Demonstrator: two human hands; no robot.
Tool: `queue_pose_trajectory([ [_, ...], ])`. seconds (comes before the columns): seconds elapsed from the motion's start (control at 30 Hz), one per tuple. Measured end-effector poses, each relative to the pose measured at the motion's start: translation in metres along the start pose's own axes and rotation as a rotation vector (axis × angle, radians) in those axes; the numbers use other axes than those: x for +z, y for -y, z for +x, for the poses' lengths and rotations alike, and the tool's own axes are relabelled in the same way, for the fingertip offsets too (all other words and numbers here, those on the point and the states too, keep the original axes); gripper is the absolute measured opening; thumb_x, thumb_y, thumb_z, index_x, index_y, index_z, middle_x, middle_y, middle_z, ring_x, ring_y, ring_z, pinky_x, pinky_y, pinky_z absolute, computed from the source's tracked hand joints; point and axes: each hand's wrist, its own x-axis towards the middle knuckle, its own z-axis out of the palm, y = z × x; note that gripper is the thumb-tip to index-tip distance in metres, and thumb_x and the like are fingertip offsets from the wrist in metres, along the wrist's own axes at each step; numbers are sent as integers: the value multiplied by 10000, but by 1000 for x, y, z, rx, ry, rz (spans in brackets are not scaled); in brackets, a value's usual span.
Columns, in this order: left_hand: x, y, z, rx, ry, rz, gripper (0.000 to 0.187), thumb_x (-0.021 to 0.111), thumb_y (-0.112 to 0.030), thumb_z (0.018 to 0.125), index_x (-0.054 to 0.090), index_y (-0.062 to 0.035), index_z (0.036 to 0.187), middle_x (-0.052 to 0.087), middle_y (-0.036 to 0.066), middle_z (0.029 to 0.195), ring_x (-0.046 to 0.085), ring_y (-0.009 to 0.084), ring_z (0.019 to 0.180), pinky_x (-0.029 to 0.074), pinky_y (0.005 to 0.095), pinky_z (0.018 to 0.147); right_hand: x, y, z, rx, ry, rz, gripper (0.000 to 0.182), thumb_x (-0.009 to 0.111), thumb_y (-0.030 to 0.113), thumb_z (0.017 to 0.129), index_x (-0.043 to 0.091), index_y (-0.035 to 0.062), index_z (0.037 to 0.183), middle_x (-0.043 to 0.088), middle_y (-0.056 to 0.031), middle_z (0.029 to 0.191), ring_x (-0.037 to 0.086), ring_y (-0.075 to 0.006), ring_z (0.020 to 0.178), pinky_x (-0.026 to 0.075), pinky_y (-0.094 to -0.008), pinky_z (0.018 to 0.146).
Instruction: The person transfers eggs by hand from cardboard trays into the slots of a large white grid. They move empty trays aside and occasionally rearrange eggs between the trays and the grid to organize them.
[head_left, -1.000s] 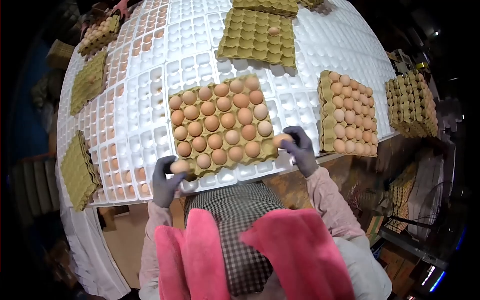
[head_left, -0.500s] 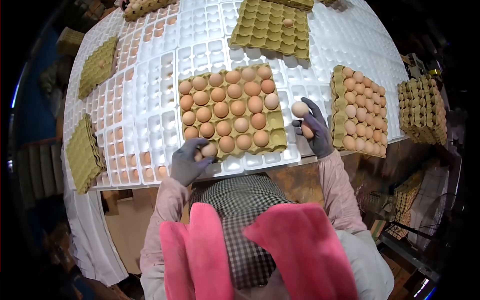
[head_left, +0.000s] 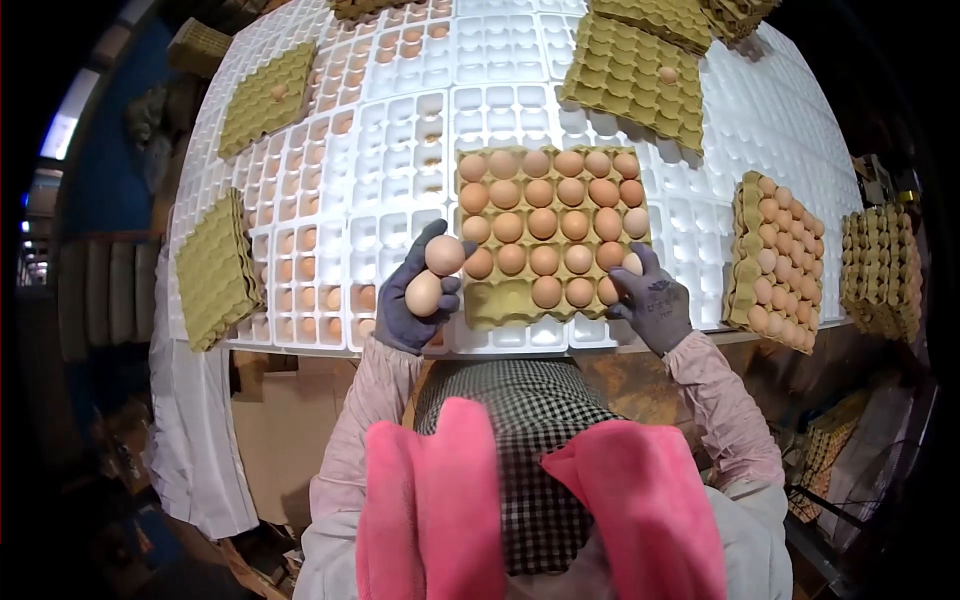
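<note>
A pulp egg tray (head_left: 497,300) full of brown eggs lies in front of me, with bare cells at its front left corner. My left hand (head_left: 399,318), in a grey glove, is beside that corner, closed around two eggs, a pinkish egg (head_left: 445,255) above a tan egg (head_left: 423,294). At the tray's front right, my gloved right hand (head_left: 660,308) has its fingers on a pale egg (head_left: 633,263) in the right column. Its thumb reaches next to another egg (head_left: 607,290). The corner cell there is hidden under the hand.
White plastic trays (head_left: 500,50) cover the table, some on the left holding eggs. Another full egg tray (head_left: 780,260) stands at right, beside stacked pulp trays (head_left: 880,270). Pulp trays (head_left: 640,85) with one egg lie at the back; another pulp tray (head_left: 215,275) sits left.
My left hand has lifted two eggs out of the front left cells. My right hand has brought its eggs left to the tray's front right cells. The whole view has shifted.
</note>
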Motion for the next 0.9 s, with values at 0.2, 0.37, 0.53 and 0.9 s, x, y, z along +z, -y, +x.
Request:
queue_pose_trajectory([
  [0.2, -32, -22, -13, -49, -36, 45, 459, 471, -271, 1028, 414, -149, 1467, 585, 188, 1271, 597, 146, 784, 500, 255, 591, 9, -6, -16, 251, -111, 956, 496, 724, 291, 875, 557, 71, 1287, 604, -117, 1173, 665, -221, 913, 549, -334, 745],
  [0.37, -19, -29, 1, 112, -73, 927, 381, 604, -289, 954, 596, -121, 1296, 575, 129, 1304, 645, 217, 903, 557, 311, 701, 24, 26, -29, 479, 26, 2235, 571, 499, 499, 1006, 479, 61, 1373, 566, -168, 1296, 648, -214, 885, 550, -275, 657],
  [0.53, 28, 13, 37, -61, -126, 2474, 370, 782, -323, 743, 618, -155, 1029, 480, 204, 1353, 591, 332, 1105, 517, 437, 898, 32, 71, -13, 378, 218, 2319, 657, 433, 553, 1013, 415, 47, 1431, 536, -166, 1362, 634, -204, 916, 539, -262, 657],
  [0.9, -64, -100, -31, 402, -631, 1966, 426, 740, -291, 825, 659, -203, 1233, 521, 122, 1260, 656, 314, 1021, 533, 412, 894, 19, 184, 66, -1, 100, 1025, 460, 695, 325, 887, 588, 84, 1265, 627, -119, 1135, 678, -220, 887, 552, -331, 727],
])
